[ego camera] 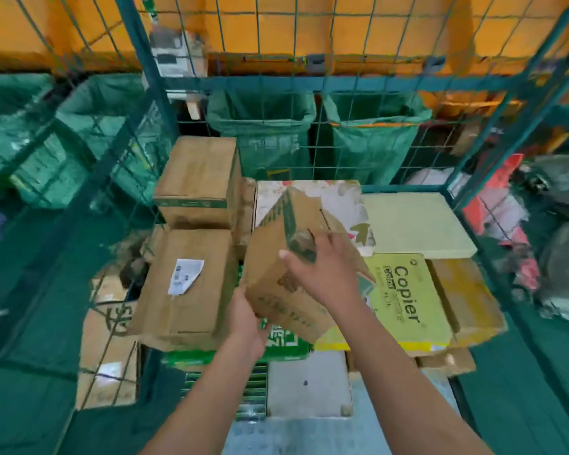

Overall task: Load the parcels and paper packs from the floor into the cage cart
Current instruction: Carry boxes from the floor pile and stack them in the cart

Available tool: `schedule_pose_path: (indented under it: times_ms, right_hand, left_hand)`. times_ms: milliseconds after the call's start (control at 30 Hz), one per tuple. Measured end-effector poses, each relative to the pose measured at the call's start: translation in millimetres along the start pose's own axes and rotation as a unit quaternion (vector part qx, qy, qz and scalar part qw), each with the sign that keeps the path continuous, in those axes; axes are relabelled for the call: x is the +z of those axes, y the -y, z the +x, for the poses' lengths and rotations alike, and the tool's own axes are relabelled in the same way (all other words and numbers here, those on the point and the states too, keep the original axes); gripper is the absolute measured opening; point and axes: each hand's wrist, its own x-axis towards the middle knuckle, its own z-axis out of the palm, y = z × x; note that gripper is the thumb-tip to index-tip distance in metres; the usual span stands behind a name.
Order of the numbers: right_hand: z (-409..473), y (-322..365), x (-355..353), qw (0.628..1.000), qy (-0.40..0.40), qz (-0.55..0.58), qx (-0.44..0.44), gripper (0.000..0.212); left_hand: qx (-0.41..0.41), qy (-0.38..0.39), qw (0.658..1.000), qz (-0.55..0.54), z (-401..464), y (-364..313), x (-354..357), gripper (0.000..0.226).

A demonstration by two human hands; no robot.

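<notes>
A: Both hands clamp the cardboard box [289,257], tilted above the stack in the cage cart [473,205] — left hand [247,320] under its near corner, right hand [322,270] over the top.

B: Looks stiff and light; opposite corners suit it.

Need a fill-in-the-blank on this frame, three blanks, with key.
1. Both hands hold a brown cardboard box that is ____, not level.
2. The big word printed on the yellow paper pack is ____.
3. The white shipping label sits on a brown box to the ____ of the held one.
4. The right hand grips the top; the left hand grips the lower ____ corner.

Missing: tilted; Copier; left; left
</notes>
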Motion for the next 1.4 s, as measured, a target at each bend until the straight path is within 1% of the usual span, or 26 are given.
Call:
schedule_pose_path:
  times_ms: [133,200,300,367,500,633,700,767,800,833,867,900,967,1000,1067,1133,1167,1200,1233,1300,1333,1367,1400]
  right_hand:
    - [48,0,-8,0.999,0.01,-0.025,-0.047,0.084]
    - [69,3,-9,0.997,0.029,-0.034,-0.068,0.084]
    - [95,10,-4,0.993,0.043,-0.053,-0.096,0.084]
    - [113,18,-1,0.99,0.045,-0.07,-0.113,0.084]
    - [145,36,-1,0.981,0.024,-0.12,-0.153,0.083]
    - [194,59,4,0.969,-0.005,-0.146,-0.197,0.08]
    - [218,59,31,0.965,0.04,-0.155,-0.207,0.075]
    - [227,44,68,0.957,0.16,-0.155,-0.185,0.069]
    - [229,35,85,0.95,0.228,-0.147,-0.152,0.068]
    - [231,26,96,0.943,0.276,-0.144,-0.119,0.068]
    - [236,16,103,0.939,0.295,-0.145,-0.103,0.068]
    - [244,10,104,0.94,0.292,-0.144,-0.104,0.066]
    - [256,1,98,0.948,0.268,-0.122,-0.118,0.066]
    - [262,-1,91,0.954,0.258,-0.093,-0.122,0.065]
    - [274,-6,75,0.967,0.232,-0.019,-0.1,0.06]
    - [290,-22,65,0.988,0.142,0.024,-0.054,0.055]
    - [302,-34,64,0.996,0.09,0.024,-0.011,0.055]
    - [315,-50,66,0.997,0.057,0.021,0.039,0.06]
    - [323,-60,64,0.993,0.052,0.042,0.1,0.069]
    - [322,-65,66,0.974,0.077,0.1,0.186,0.08]
    - [318,-63,67,0.967,0.093,0.112,0.207,0.08]
    - [315,-64,71,0.968,0.102,0.099,0.208,0.081]
    - [310,-65,75,0.969,0.109,0.091,0.204,0.082]
  left_hand:
    - [-0.013,-0.001,0.999,-0.046,30,-11,27,0.049]
    - [-0.026,-0.002,0.997,-0.071,43,-17,36,0.053]
    - [-0.023,-0.008,0.995,-0.101,60,-27,49,0.047]
    - [-0.03,0.002,0.992,-0.12,77,-32,56,0.047]
    - [-0.034,0.026,0.991,-0.125,106,-54,79,0.055]
    - [-0.034,0.046,0.984,-0.169,146,-88,108,0.061]
    - [-0.066,0.061,0.985,-0.145,166,-95,115,0.072]
    - [-0.106,0.093,0.982,-0.126,176,-97,116,0.079]
    - [-0.125,0.11,0.978,-0.126,183,-98,113,0.082]
    - [-0.13,0.113,0.979,-0.111,186,-101,112,0.084]
    - [-0.125,0.101,0.983,-0.087,193,-106,110,0.084]
    - [-0.113,0.081,0.989,-0.052,202,-110,108,0.082]
    - [-0.085,0.07,0.994,0.022,211,-120,111,0.08]
    - [-0.081,0.07,0.993,0.052,214,-124,115,0.082]
    - [-0.08,0.066,0.988,0.116,218,-128,128,0.096]
    - [-0.06,0.053,0.979,0.188,230,-128,136,0.112]
    - [-0.052,0.049,0.973,0.219,237,-128,139,0.12]
    - [-0.049,0.041,0.967,0.245,240,-127,142,0.121]
    - [-0.044,0.038,0.965,0.255,240,-127,147,0.112]
    - [-0.021,0.026,0.969,0.245,245,-125,152,0.073]
    - [-0.004,0.017,0.972,0.234,247,-126,152,0.056]
    - [0.017,0.005,0.974,0.226,246,-128,149,0.047]
    - [0.043,-0.007,0.974,0.224,247,-130,143,0.043]
